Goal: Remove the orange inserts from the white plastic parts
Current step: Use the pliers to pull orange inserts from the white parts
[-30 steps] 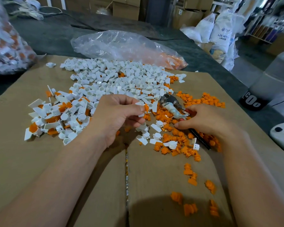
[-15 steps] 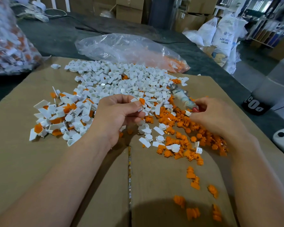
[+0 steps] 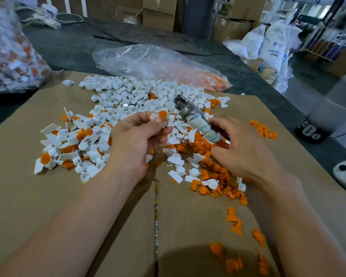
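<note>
My left hand (image 3: pixel 136 140) pinches one small white plastic part with an orange insert (image 3: pixel 160 116) between thumb and forefinger, above the flat brown cardboard sheet (image 3: pixel 28 196). My right hand (image 3: pixel 246 154) has its fingers curled round a tape-wrapped metal-headed tool (image 3: pixel 200 122), whose head is near the part. Behind, a clear plastic bag (image 3: pixel 148 60) holds loose orange inserts (image 3: pixel 214 81). A second clear bag (image 3: pixel 10 56), at far left, holds white-and-orange parts.

Dim even light, blurred wide-angle edges
</note>
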